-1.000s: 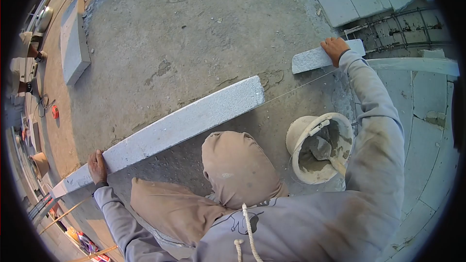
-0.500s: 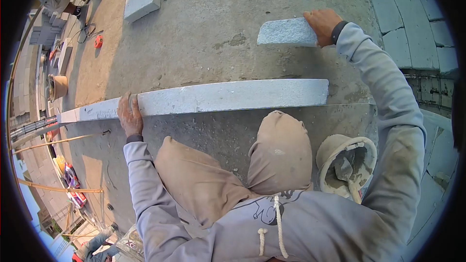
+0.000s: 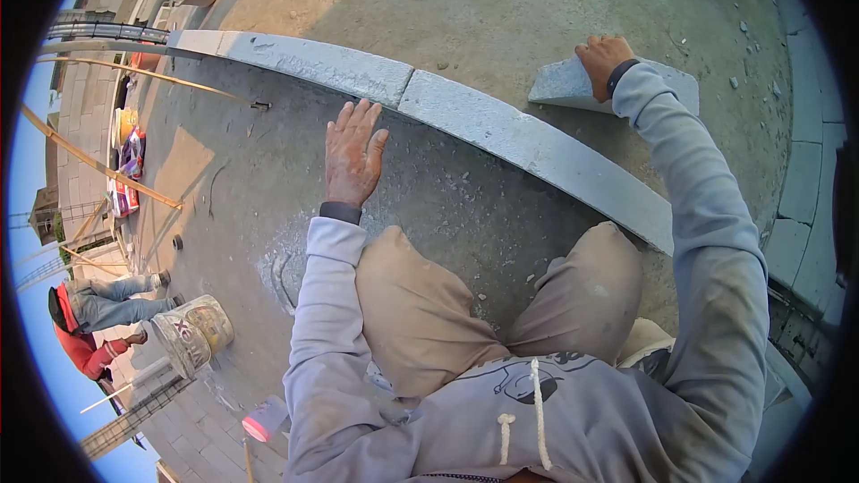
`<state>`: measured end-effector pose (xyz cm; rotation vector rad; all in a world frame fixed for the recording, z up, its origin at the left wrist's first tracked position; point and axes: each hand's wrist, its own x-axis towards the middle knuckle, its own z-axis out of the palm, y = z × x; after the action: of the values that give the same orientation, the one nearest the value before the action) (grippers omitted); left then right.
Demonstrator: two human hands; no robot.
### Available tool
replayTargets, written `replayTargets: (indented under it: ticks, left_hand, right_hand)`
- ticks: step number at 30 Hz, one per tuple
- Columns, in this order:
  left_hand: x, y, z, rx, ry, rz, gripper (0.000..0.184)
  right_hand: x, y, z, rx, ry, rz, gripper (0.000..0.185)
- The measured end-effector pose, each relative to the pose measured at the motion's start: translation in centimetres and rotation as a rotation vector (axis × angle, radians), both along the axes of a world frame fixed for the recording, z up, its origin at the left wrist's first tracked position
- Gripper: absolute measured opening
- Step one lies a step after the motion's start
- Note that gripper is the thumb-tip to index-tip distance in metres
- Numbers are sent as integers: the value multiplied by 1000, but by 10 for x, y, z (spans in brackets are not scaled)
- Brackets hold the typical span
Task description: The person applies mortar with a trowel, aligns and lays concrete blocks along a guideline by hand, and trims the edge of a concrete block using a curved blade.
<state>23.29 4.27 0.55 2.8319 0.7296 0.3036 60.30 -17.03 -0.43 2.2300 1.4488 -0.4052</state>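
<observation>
Concrete floor [image 3: 447,201]; left hand [image 3: 354,159] drawn back.

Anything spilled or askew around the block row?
A whitish smear marks the floor beside the left sleeve; maybe spilled powder or mortar, can't tell which. The loose block lies out of line with the block row, but the right hand has hold of it. The row's curve is probably lens distortion.

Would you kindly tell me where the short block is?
In the head view, the short block is at upper right, under the right hand, beyond the row of blocks.
</observation>
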Motion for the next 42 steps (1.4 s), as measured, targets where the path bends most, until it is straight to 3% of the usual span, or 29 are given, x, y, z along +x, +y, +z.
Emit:
replayTargets:
  ticks: [3, 6, 10, 13, 20, 29, 42]
  left_hand:
    - [8, -1, -6, -22, -21, -38, 44]
    - [13, 0, -5, -14, -43, -52, 45]
    - [14, 6, -13, -11, -35, -83, 45]
    - [20, 11, -15, 14, -57, -104, 43]
    - [31, 15, -25, 12, -82, -87, 36]
    - [40, 11, -17, 14, -151, -18, 28]
    - [46, 9, -17, 17, -181, 3, 22]
  right_hand:
    - [-4, -6, 3, 26, -3, -20, 67]
    - [-20, -29, 2, 465, -91, 63, 71]
    - [-60, -67, 28, 700, 115, -150, 63]
    - [-82, -102, 22, 659, 300, -334, 61]
    - [-111, -98, -13, 680, 346, -406, 64]
    - [-122, -80, -8, 666, 596, -558, 45]
    - [-121, -79, -6, 735, 608, -478, 40]
